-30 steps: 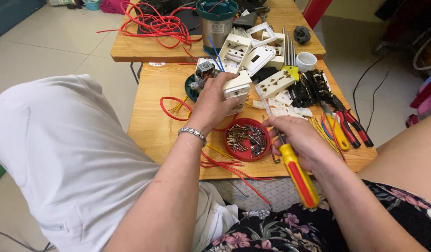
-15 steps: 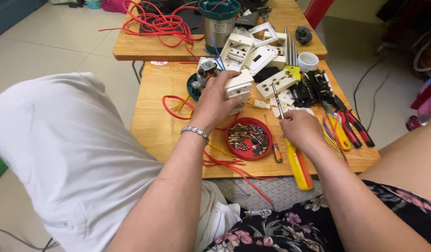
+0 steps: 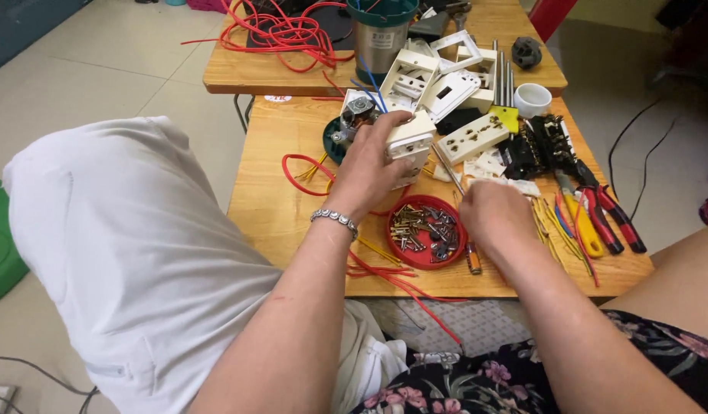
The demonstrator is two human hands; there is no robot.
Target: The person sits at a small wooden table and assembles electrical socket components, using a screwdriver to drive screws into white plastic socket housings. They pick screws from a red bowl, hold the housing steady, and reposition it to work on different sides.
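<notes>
My left hand [image 3: 372,165] grips a white socket box [image 3: 412,143] and holds it tilted just above the wooden table [image 3: 277,207]. My right hand [image 3: 494,215] is closed on a screwdriver. Its metal shaft [image 3: 447,169] slants up and left, with the tip at the box's right side. My palm and wrist hide the handle. A round red dish [image 3: 415,263] with several screws lies between my two hands, close to the table's front edge. A small orange tool [image 3: 473,262] rests at the dish's right rim.
White socket plates and frames [image 3: 446,84] are piled behind the box, next to a white cup [image 3: 532,100] and a metal canister [image 3: 375,38]. Red-handled pliers [image 3: 611,218] and yellow wires lie at the right. Red wire [image 3: 277,32] is tangled on the far table. My white-clad knee [image 3: 124,245] fills the left.
My right hand has slid forward over the screwdriver, covering its yellow and red handle. The shaft tip has come up against the white box. My left hand has barely moved.
</notes>
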